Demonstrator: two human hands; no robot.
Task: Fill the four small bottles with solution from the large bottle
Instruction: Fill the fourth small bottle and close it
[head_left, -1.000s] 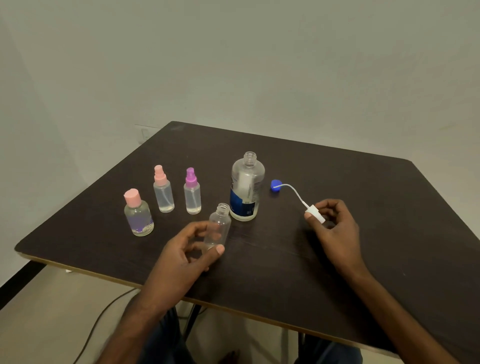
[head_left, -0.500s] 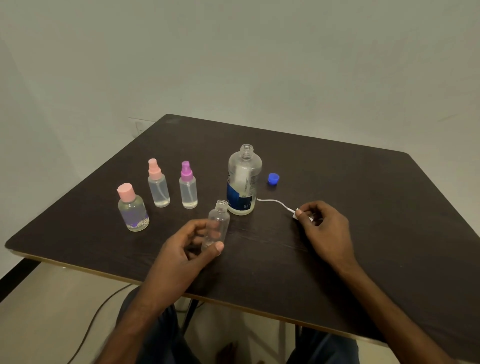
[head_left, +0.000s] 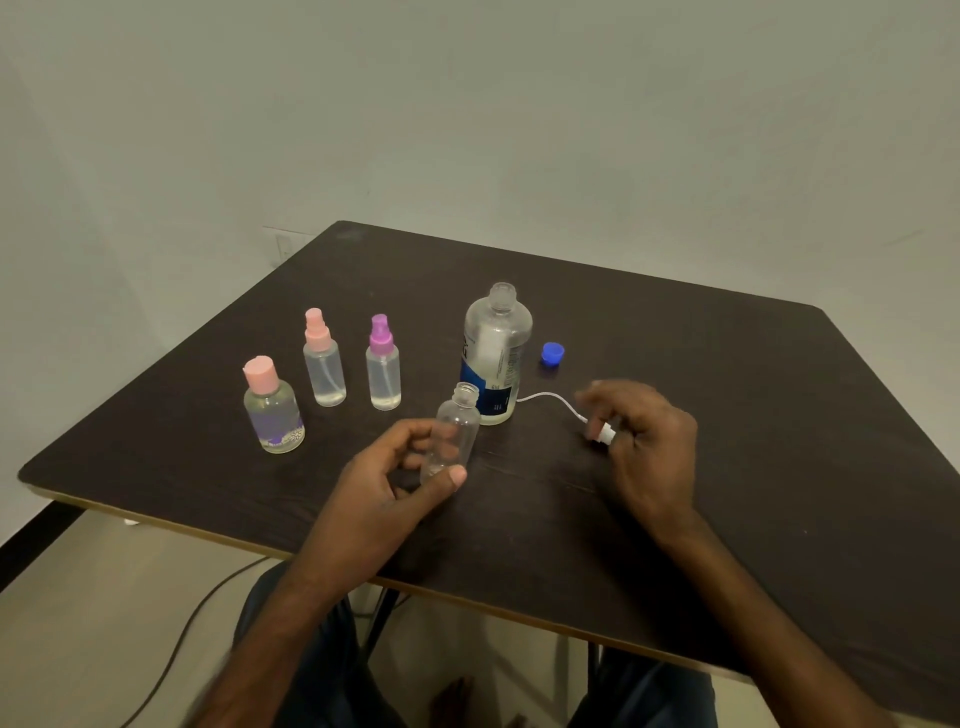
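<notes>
Sprayer (head_left: 603, 432), white plastic with tube, pinched by right hand (head_left: 649, 447), slid toward 6 o'clock; left hand (head_left: 384, 488) gripped uncapped clear small bottle (head_left: 457, 421), fill-ready.

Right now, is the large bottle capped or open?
Open. The large bottle shows a bare neck; the blue cap lies beside it.

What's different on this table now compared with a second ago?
The right hand, pinching the white spray pump, drew it left, so its thin tube's tip went from the blue cap to the base of the large uncapped clear bottle. Unchanged: the left hand holds the open small clear bottle; the three capped small bottles stand in place.
</notes>
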